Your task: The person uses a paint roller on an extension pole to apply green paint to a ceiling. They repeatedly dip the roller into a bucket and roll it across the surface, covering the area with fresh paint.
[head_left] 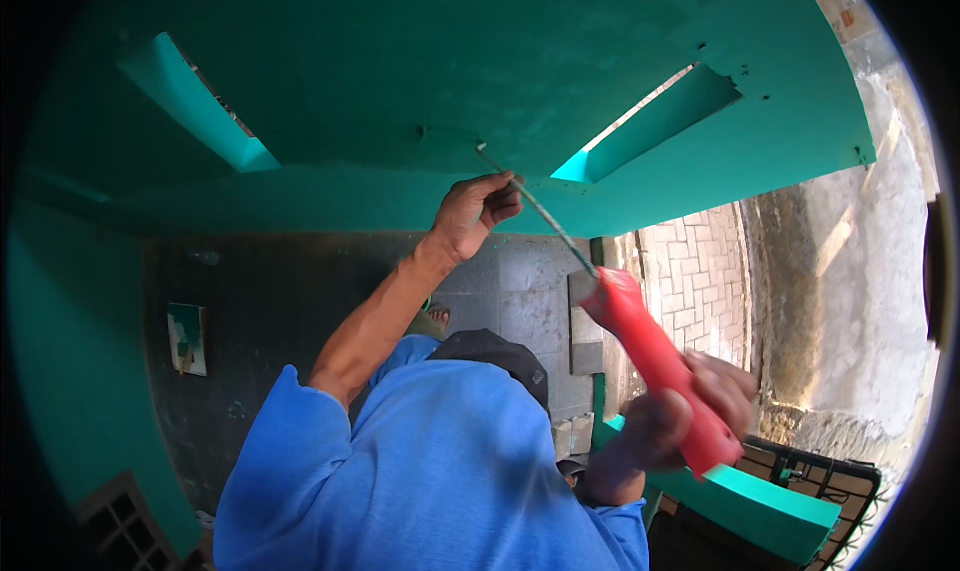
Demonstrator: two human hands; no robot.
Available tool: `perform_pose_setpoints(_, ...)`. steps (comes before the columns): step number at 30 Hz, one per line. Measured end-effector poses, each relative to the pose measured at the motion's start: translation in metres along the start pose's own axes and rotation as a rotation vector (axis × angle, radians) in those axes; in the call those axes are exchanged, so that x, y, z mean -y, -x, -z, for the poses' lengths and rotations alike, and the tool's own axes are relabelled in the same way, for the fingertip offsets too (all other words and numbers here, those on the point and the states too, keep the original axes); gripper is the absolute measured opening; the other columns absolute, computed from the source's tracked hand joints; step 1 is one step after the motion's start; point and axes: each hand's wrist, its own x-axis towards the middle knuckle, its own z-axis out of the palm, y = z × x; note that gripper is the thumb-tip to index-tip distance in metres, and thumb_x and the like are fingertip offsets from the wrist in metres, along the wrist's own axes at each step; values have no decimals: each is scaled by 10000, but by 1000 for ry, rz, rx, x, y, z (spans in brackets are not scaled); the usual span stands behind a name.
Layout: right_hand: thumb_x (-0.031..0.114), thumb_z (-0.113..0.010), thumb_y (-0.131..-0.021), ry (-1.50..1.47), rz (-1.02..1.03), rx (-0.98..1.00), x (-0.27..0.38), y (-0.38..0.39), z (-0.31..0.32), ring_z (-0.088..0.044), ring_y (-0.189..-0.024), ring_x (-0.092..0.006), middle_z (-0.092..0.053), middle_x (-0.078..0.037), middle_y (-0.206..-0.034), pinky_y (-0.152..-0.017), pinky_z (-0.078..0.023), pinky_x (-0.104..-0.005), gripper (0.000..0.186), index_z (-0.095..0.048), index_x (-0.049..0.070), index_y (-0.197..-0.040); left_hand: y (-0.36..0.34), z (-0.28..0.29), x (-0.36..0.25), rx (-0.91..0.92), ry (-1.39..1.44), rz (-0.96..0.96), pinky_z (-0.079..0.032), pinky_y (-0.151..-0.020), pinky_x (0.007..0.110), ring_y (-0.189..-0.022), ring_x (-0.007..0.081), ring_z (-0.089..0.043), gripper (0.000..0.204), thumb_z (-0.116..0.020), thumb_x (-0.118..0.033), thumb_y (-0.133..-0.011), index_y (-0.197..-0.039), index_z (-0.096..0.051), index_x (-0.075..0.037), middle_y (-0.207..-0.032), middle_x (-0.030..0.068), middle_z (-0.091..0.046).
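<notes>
A large teal-painted wooden panel (420,71) with two slanted slots fills the upper view. My right hand (700,411) grips the red handle of a long screwdriver (650,356). Its thin metal shaft (555,229) runs up and left, and the tip touches the panel near its lower edge. My left hand (478,211) is raised to the panel, with its fingers pinched around the shaft just below the tip. My blue sleeves and shirt (440,471) fill the lower middle.
Below lie a dark tiled floor (300,291) and pale paving bricks (700,271) to the right. A teal plank (770,501) and a black crate (840,476) sit at lower right. A small flat teal-and-white object (187,338) lies left, and a sandalled foot (432,319) shows.
</notes>
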Motion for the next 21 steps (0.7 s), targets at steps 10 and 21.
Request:
perform_pose_setpoints(10,338,-578,-775,36,214,-304,20,-38,33,-476,-629,-199,-445,-67,-722,-505,-404,-281,322,-475,36,-820,32,-74,-22,114,42,-86,-536,-655,218,-670,107,-600,183,-543,-126,-843,-919,-578,37,-775,67,-598)
perform_pose_setpoints(21,349,-555,-791,-120,207,-432,6,-83,73,-474,-648,-192,-444,-48,-697,-545,-423,-294,310,-459,53,-788,39,-103,-38,174,82,-128,-539,-655,217,-695,93,-604,204,-554,-152,-845,-934,-588,28,-767,56,-611)
